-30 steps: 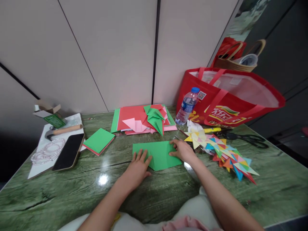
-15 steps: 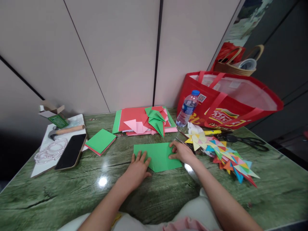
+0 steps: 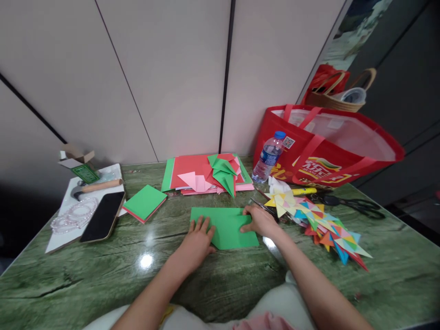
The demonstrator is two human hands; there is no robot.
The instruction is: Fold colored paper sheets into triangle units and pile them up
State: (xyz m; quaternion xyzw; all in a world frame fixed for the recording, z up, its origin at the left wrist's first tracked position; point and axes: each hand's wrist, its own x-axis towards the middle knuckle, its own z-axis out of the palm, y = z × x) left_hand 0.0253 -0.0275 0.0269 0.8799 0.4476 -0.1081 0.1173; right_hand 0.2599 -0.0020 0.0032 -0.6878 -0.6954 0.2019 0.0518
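A green sheet of paper (image 3: 231, 228), folded to a wide rectangle, lies on the table in front of me. My left hand (image 3: 199, 240) rests flat on its left end, fingers spread over the paper. At the right end, my right hand (image 3: 257, 222) grips the edge, with the thumb and curled fingertips on the paper. The undersides of the right fingers are hidden. Beyond the sheet, folded green and pink paper pieces (image 3: 224, 173) lie on a stack of red, pink and green paper (image 3: 187, 164). A pile of green and red square paper (image 3: 144, 201) sits to the left.
Right of my right hand lie many-coloured folded paper points (image 3: 330, 229), a yellow tube (image 3: 304, 190) and black scissors (image 3: 357, 204). A water bottle (image 3: 268, 158) stands before a red bag (image 3: 323, 146). At left are a phone (image 3: 103, 217), a hammer (image 3: 99, 185) and a small box (image 3: 82, 169).
The green sheet's lower right corner has shifted slightly towards me, with my right hand still at that end. My left hand stays on the paper. The whole view has tilted a little.
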